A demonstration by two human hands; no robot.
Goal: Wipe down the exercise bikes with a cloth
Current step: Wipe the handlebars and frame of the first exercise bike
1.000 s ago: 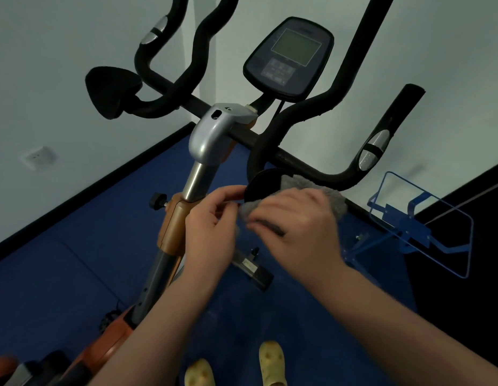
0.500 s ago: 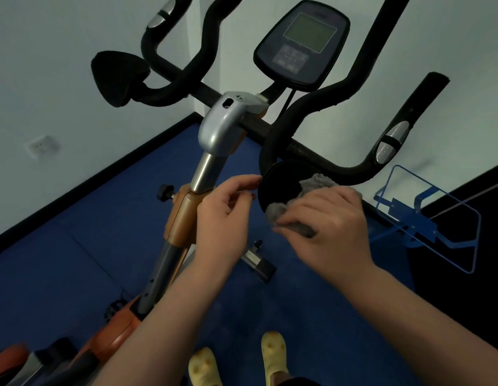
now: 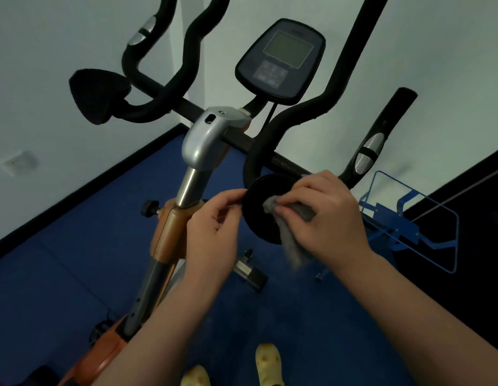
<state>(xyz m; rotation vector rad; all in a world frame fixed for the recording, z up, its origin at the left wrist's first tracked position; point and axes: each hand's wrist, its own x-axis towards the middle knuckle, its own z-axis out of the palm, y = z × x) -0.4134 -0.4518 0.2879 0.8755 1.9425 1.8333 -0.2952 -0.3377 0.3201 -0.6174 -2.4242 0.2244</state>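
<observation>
Grey cloth (image 3: 293, 232) is pinched in the right hand (image 3: 325, 215) and pressed against one round black pad (image 3: 263, 210) at the near end of the exercise bike's (image 3: 203, 140) handlebar; a loose tail of cloth hangs below the pad. The pad's left rim is pinched by the curled fingers of the left hand (image 3: 211, 235). A second black pad (image 3: 98, 96) is seen at the far left end. One console (image 3: 281, 57) is mounted above the silver stem clamp. Two silver grip sensors (image 3: 368, 153) are counted on the handlebars. A blue wire frame (image 3: 409, 221) stands just right of the hands, on blue floor (image 3: 75, 232). Two yellow shoes (image 3: 268, 363) are noted at the bottom edge. One wall socket (image 3: 19, 162) is seen at left.
</observation>
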